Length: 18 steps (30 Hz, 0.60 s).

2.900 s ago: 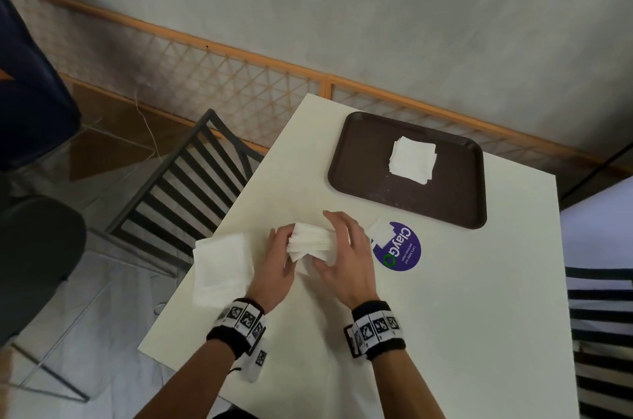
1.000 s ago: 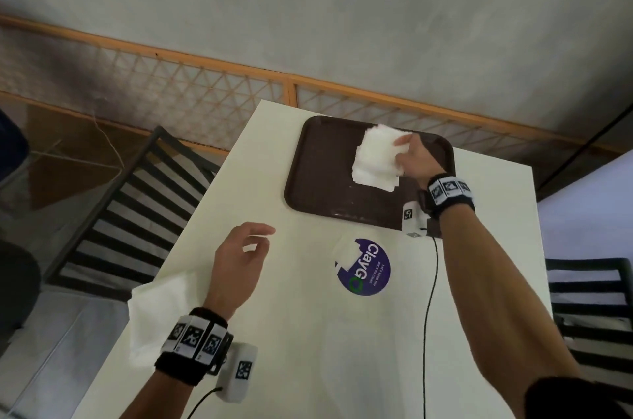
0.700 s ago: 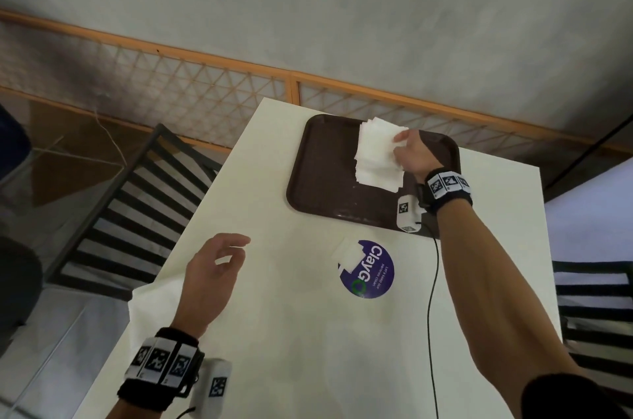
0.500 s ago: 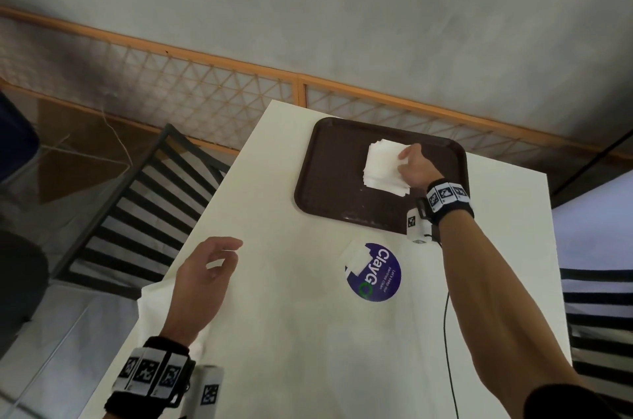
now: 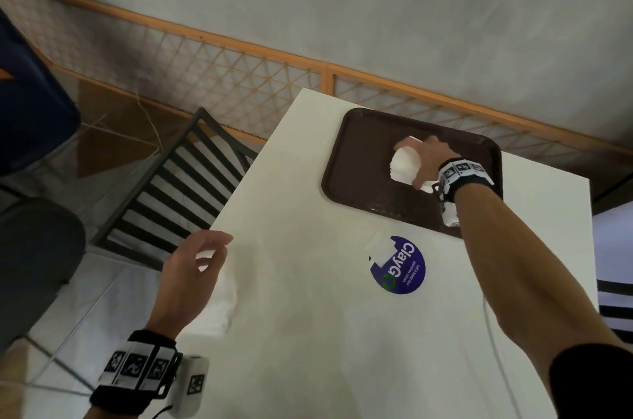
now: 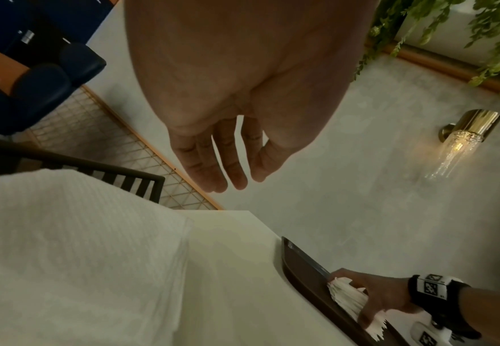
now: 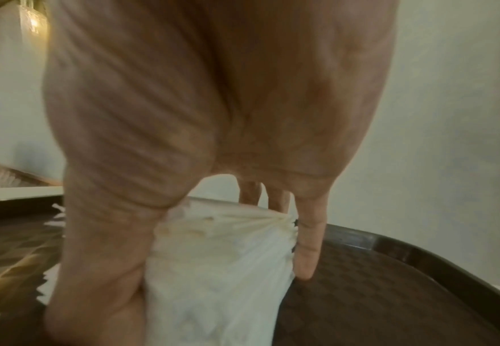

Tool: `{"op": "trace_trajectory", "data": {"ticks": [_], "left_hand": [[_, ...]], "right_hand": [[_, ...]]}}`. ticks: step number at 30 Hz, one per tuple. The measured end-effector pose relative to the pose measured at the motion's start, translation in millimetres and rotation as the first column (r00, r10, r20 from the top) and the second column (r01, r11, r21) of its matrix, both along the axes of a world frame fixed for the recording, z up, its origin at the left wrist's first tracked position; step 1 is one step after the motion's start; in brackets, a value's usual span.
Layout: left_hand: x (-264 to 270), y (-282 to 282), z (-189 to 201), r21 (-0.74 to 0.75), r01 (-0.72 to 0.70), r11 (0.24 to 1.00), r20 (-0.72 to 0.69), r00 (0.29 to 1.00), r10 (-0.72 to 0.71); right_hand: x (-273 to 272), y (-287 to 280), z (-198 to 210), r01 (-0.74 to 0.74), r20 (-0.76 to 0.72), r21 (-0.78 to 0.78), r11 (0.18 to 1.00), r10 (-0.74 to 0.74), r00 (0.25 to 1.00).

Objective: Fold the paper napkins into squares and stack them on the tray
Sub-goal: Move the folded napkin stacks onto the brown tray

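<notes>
A brown tray (image 5: 356, 158) lies at the table's far right. On it sits a stack of folded white napkins (image 5: 400, 171). My right hand (image 5: 412, 161) covers the stack and grips it, thumb on one side and fingers on the other. The right wrist view shows the napkins (image 7: 219, 269) squeezed between them, with a fingertip touching the tray floor (image 7: 390, 292). My left hand (image 5: 219, 249) hovers with relaxed fingers, holding nothing, over the unfolded napkin pile (image 5: 222, 309) at the table's left edge. The pile (image 6: 74, 245) fills the lower left of the left wrist view.
A round purple sticker (image 5: 399, 266) is stuck to the white table (image 5: 325, 350) between the pile and the tray. A black slatted chair (image 5: 171, 185) stands left of the table, another chair (image 5: 616, 298) at the right. A wooden lattice rail (image 5: 239, 75) runs behind.
My right hand carried the folded napkin to the tray, laid it on the stack and now clasps the stack. My left hand drew back over the unfolded pile.
</notes>
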<state>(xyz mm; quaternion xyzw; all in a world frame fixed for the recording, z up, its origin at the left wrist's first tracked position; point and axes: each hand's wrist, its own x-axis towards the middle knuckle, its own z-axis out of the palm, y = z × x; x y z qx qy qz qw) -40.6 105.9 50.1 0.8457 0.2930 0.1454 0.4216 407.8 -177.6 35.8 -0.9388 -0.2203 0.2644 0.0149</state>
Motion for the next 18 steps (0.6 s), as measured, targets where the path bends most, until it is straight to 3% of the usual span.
{"op": "trace_trajectory", "data": {"ticks": [4,8,11,13,16,18], "left_hand": [[-12.9,7.4,8.7,0.003,-0.076,0.997,0.002,0.997,0.076],[-27.7,14.7,1.5,0.111,-0.151,0.982,-0.016,0.988,0.154],[-41.5,17.3,-15.1,0.264,-0.23,0.937,-0.017,0.97,0.243],[-49.4,18.7,-33.5,0.326,-0.281,0.903,-0.144,0.929,0.341],[-58.8,23.0,-56.2,0.146,-0.326,0.934,-0.476,0.804,0.355],[-62.2,24.7,-61.4,0.031,-0.366,0.93,-0.535,0.78,0.325]], "right_hand": [[-24.5,8.7,19.6,0.053,0.104,-0.004,0.999,-0.052,0.993],[-127.0,51.6,38.4,-0.038,0.275,0.373,0.927,-0.072,0.959],[-239.8,101.9,11.8,0.054,0.046,0.564,0.824,-0.097,0.994],[-308.5,136.0,-7.7,0.195,-0.186,0.534,0.823,-0.11,0.976],[-385.5,172.1,-23.8,0.279,-0.354,0.41,0.869,-0.13,0.926],[-412.9,186.5,-30.0,0.259,-0.337,0.414,0.872,-0.118,0.934]]}}
